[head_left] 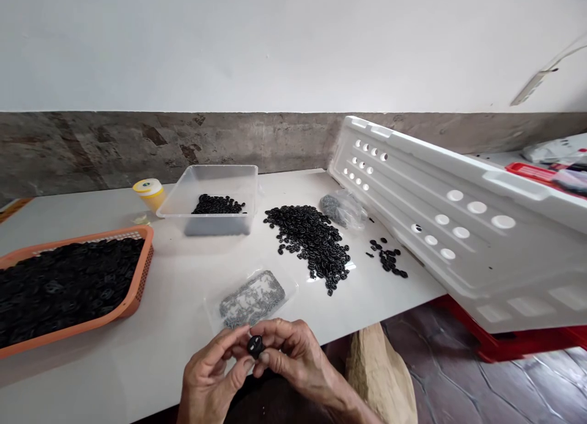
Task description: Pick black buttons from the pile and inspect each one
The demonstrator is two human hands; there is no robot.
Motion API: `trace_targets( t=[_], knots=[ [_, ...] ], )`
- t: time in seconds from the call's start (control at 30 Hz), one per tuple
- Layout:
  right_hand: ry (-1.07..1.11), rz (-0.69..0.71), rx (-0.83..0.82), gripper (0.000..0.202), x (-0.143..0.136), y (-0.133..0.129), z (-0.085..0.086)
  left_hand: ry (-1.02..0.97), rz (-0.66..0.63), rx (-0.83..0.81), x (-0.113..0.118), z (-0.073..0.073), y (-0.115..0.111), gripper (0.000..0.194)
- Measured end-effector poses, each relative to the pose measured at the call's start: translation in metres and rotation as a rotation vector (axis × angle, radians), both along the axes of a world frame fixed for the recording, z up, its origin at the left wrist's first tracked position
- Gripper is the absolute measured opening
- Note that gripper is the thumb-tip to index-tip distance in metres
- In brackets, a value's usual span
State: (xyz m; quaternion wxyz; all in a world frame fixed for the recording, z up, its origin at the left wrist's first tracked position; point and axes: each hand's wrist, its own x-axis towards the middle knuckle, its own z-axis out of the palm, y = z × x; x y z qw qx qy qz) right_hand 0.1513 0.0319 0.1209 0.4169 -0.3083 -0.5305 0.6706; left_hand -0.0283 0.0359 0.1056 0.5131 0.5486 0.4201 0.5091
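Black part (255,346) pinched between fingertips of left hand (215,372) and right hand (293,360); small-parts tray (252,298) just beyond both.

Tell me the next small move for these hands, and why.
I'd probably tilt the small black part slightly for a closer look: it sits between the fingertips of the left hand and right hand, and the pale spots on its face are too small to make out here.

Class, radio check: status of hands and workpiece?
Both hands, left and right, on small black part. Small-parts tray just beyond fingers. Nothing visibly between hands and part.
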Motion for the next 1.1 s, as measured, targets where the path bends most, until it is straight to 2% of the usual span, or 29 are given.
trace_targets(
  t=[0.1,0.17,0.23,0.43,0.63,0.83,1.1],
  knots=[
    [0.073,-0.022,-0.020,0.046,-0.003,-0.003,-0.002,0.146,0.144,0.342,0.003,0.000,-0.006,0.038],
    [0.077,-0.037,-0.006,0.043,-0.004,-0.005,-0.001,0.271,0.139,0.511,0.003,0.003,-0.007,0.043],
    [0.067,-0.057,-0.003,0.042,-0.005,-0.007,-0.001,0.332,0.108,0.594,0.004,0.005,-0.008,0.046],
    [0.097,-0.111,-0.033,0.039,-0.007,-0.010,-0.007,0.233,0.221,0.495,0.012,0.003,-0.012,0.037],
    [0.063,-0.095,0.037,0.041,-0.007,-0.011,-0.014,0.293,0.124,0.574,0.007,0.001,-0.009,0.045],
    [-0.032,-0.173,0.200,0.035,-0.011,-0.012,-0.005,0.254,0.273,0.506,0.015,0.004,-0.016,0.032],
    [-0.055,-0.221,0.345,0.030,-0.012,-0.016,0.004,0.255,0.278,0.504,0.016,0.007,-0.019,0.029]
  ],
)
